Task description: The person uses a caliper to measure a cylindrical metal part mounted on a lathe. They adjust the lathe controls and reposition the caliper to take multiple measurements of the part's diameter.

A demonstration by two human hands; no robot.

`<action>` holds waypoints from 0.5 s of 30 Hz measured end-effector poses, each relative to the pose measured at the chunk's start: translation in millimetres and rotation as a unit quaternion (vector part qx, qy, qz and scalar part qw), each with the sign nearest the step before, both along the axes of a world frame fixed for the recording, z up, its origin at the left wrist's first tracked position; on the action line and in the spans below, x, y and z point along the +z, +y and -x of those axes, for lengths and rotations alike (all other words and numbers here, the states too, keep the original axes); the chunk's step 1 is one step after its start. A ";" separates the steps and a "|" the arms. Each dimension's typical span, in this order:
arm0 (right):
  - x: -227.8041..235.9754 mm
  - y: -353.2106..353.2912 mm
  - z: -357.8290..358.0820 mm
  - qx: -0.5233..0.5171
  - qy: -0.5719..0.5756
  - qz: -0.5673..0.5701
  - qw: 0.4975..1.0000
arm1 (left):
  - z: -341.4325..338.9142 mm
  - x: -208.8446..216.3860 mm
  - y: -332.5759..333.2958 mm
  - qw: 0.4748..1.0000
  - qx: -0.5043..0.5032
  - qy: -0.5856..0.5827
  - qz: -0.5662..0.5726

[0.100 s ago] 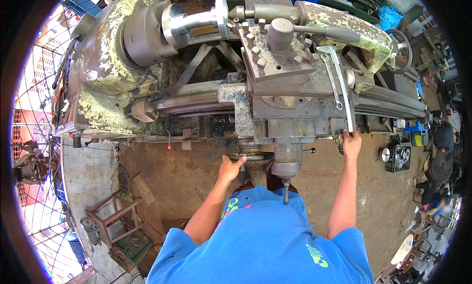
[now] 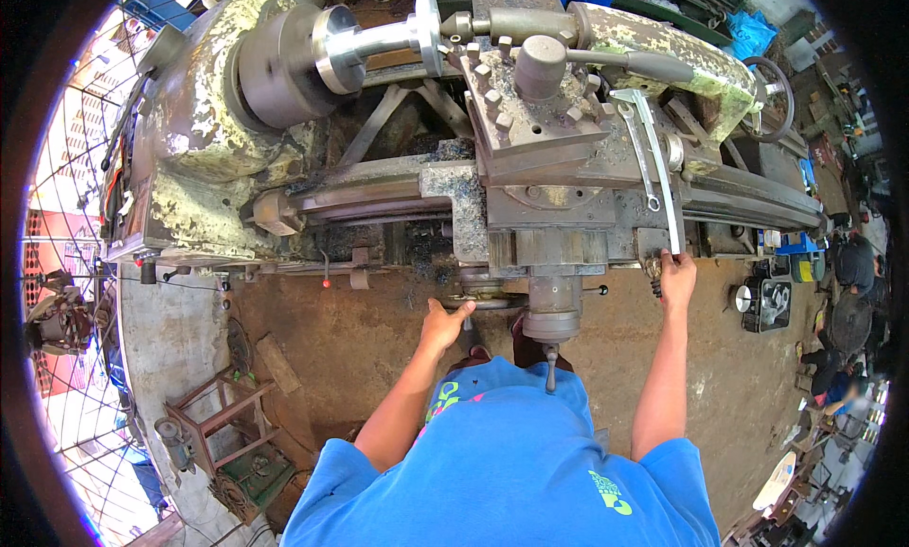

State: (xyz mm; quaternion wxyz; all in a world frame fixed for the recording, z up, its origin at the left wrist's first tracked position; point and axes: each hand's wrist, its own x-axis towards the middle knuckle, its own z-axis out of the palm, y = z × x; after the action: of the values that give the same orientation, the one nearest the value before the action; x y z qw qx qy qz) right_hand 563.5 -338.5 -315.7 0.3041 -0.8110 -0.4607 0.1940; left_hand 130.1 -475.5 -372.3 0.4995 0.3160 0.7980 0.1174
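Chuck [image 2: 279,69] at a new angle (hands [image 2: 447,327] unmoved, at handwheel [image 2: 497,304] and caliper [image 2: 660,163])

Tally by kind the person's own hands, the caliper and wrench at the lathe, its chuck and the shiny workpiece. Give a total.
Hands: 2 (left hand, right hand)
Caliper: 1
Wrench: 1
Chuck: 1
Shiny workpiece: 1
Total: 6

The left hand [image 2: 449,325] rests on a handwheel [image 2: 497,304] of the lathe [image 2: 369,179]; the right hand [image 2: 677,280] is at the near end of a caliper [image 2: 661,168]. A wrench [image 2: 641,159] lies just beside the caliper. A shiny workpiece [image 2: 383,41] sits between the chuck [image 2: 284,69] and the tailstock [image 2: 644,35]. Chips [image 2: 464,189] litter the carriage [image 2: 547,198].
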 end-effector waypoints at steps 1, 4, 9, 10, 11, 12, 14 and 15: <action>-0.9 0.0 -0.4 -0.003 0.003 0.000 1.000 | 0.3 0.9 0.4 1.000 -0.001 0.000 0.000; -4.0 0.1 -1.9 -0.002 0.001 -0.005 1.000 | 1.5 1.0 0.9 1.000 -0.002 -0.001 0.000; -8.4 0.3 -4.4 0.013 -0.002 -0.022 1.000 | 4.6 -5.6 -0.2 1.000 0.001 -0.012 -0.006; -8.9 0.3 -4.7 0.013 -0.010 -0.022 1.000 | 5.2 -7.1 -0.5 1.000 -0.001 -0.013 -0.010; -9.2 0.3 -4.9 0.009 -0.007 -0.021 1.000 | 5.8 -8.3 -0.6 1.000 -0.001 -0.013 -0.010; -9.4 0.1 -5.2 0.012 -0.015 -0.021 1.000 | 6.2 -9.3 -0.7 1.000 0.001 -0.015 -0.008; -9.8 -0.1 -5.7 0.012 -0.002 -0.018 1.000 | 6.9 -10.1 -0.8 1.000 -0.004 -0.007 -0.003; -10.1 -0.2 -6.0 0.013 -0.011 -0.019 1.000 | 7.2 -9.9 -0.7 1.000 -0.005 -0.005 0.002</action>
State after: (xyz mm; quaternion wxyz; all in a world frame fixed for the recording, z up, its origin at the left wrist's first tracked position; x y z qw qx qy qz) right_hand 569.4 -338.7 -325.7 0.3117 -0.8011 -0.4779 0.1807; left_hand 122.9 -476.1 -382.2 0.5049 0.3183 0.7941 0.1153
